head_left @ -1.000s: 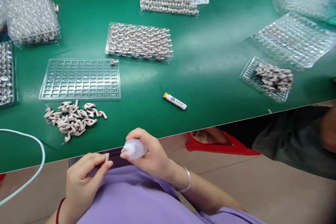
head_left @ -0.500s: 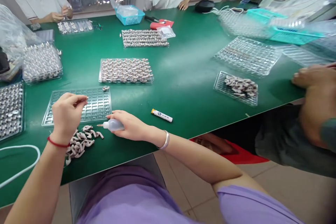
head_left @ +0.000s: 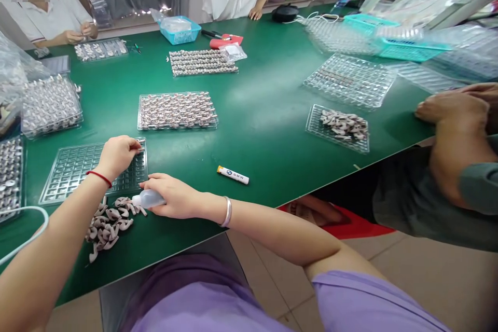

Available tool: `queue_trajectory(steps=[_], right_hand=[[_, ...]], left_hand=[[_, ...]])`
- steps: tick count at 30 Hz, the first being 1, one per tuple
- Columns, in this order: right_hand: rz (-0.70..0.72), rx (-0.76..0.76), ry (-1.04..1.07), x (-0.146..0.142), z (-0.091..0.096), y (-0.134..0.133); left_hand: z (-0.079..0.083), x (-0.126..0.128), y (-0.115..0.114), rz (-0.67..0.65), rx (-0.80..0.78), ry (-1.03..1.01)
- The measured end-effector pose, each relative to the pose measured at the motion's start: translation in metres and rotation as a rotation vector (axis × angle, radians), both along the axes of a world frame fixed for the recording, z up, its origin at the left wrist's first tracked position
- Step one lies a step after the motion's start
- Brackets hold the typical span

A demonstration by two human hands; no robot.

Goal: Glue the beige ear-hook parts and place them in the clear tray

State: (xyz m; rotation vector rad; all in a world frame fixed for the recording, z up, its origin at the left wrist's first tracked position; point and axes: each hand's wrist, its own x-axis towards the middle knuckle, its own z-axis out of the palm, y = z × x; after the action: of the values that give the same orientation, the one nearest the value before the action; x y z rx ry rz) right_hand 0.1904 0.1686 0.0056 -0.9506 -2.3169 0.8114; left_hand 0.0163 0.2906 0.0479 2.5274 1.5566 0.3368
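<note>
Works at a wide green surface (head_left: 268, 114), cut off by the view at left and right, leaning in from the near edge. Reaches over a clear tray (head_left: 58, 176) of small cells, set near the surface's near edge toward the left and lying lengthwise from left to right. Faces a packed tray (head_left: 139, 119) farther in, just beyond the clear tray's far right corner. Hides part of the clear tray's near rim and several cells behind the left forearm (head_left: 58, 233). Has a loose pile (head_left: 107, 231) of pale curved pieces between the clear tray and the surface's near edge.

Holds the right grip (head_left: 171, 194) closed around a soft bottle (head_left: 150, 198), lying roughly level, capped end toward the left and over the pile's far right side. Cannot make out any fine tip against the pieces. Brings the left grip (head_left: 116, 155), narrow and pinched, to the clear tray's far right corner, nearer to that corner than the right. Pinches there a pale piece (head_left: 139, 151), just right of the fingers and over the corner cells. Cannot tell the piece's long axis, nor whether seated in a cell or hanging just above: too small, partly covered.
</note>
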Motion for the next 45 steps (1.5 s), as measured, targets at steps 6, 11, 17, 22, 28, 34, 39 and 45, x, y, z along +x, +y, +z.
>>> queue_trajectory(steps=[6,11,17,22,28,34,39,45], right_hand=[[-0.002,-0.006,0.002,-0.001,0.000,0.000],[-0.007,-0.015,0.000,-0.001,0.002,0.000],[-0.006,-0.027,0.011,0.000,0.002,-0.001],[-0.014,-0.051,0.030,0.000,0.004,-0.003],[-0.040,-0.039,0.104,0.000,0.006,-0.007],[-0.087,-0.094,0.236,0.009,0.012,-0.026],[-0.205,-0.281,0.338,0.006,0.019,-0.044],[-0.312,-0.445,0.695,-0.017,0.026,-0.049]], left_hand=[[0.004,-0.005,-0.003,-0.030,-0.025,0.041],[0.008,-0.006,-0.007,-0.031,-0.064,0.053],[0.019,-0.005,-0.012,0.015,-0.049,0.086],[0.046,-0.042,-0.040,0.121,-0.147,0.212],[0.044,-0.078,-0.094,0.164,-0.336,0.357],[0.033,-0.085,-0.107,0.142,-0.316,0.283],[0.044,-0.082,-0.109,0.135,-0.345,0.164],[0.052,-0.050,-0.137,0.063,-0.588,-0.349]])
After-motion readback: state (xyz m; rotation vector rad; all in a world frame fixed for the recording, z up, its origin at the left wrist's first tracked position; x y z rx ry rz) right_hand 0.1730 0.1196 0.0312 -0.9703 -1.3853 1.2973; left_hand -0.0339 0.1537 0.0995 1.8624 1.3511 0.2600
